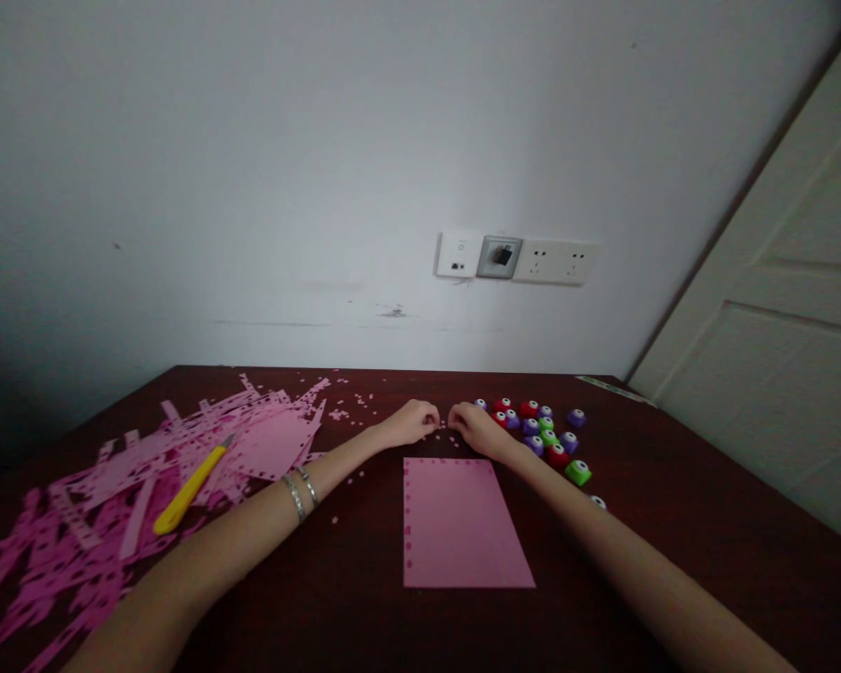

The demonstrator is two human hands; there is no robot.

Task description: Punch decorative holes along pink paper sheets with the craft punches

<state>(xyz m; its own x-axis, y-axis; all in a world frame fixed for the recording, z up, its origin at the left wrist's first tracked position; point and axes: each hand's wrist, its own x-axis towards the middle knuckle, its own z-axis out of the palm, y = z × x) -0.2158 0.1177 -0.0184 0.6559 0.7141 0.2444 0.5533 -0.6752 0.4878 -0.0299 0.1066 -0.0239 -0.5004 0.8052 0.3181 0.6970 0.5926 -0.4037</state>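
Observation:
A pink sheet of paper [459, 528] lies flat on the table, with small darker pink shapes in a row along its left and top edges. Just beyond its top edge my left hand [413, 423] and my right hand [475, 425] rest close together, not touching. Both have curled, closed fingers; anything pinched in them is too small to make out. Tiny pink paper cutouts [443, 425] lie between and around the fingertips. Right of my right hand stands a group of small red, purple and green craft punches [531, 426] with white tops.
A heap of pink paper strips with punched holes [77, 514] covers the table's left side. On it lies a yellow craft knife [191, 491], blade exposed. More cutouts [361, 400] are scattered near the back. A pale strip [613, 389] lies at the back right, below wall sockets [553, 262].

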